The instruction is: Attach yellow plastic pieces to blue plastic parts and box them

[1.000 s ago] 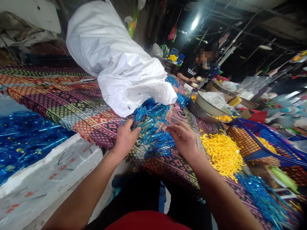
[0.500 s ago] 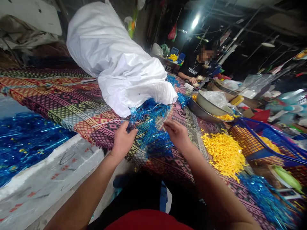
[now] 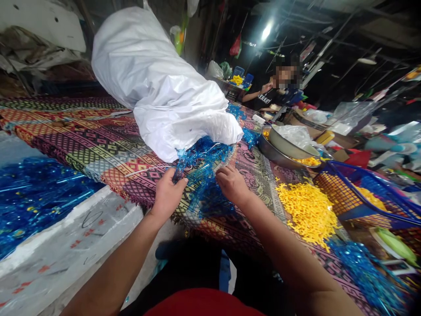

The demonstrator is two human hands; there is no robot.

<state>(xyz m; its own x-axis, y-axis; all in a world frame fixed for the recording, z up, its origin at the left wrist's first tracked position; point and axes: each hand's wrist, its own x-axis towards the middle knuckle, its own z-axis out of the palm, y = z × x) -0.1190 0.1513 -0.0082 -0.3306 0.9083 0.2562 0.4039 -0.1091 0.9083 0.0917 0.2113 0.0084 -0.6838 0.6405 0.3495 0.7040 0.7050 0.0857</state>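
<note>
A heap of clear blue plastic pieces (image 3: 205, 173) spills from the mouth of a big white sack (image 3: 158, 83) onto a patterned cloth (image 3: 92, 140). My left hand (image 3: 167, 193) pinches a strip of the blue pieces at the heap's left edge, fingers closed on it. On the heap's right side my right hand (image 3: 232, 184) has its fingers curled down into the blue pieces; what they grip is hidden.
A pile of small yellow plastic parts (image 3: 305, 210) lies to the right, beside a blue mesh basket (image 3: 358, 193) and metal bowls (image 3: 283, 149). More blue pieces fill a white bag at the left (image 3: 36, 193). Another person (image 3: 269, 94) sits at the far end.
My right hand has moved left and down into the blue heap, closer to my left hand. My left hand has closed on a strip. The far person has raised a hand.
</note>
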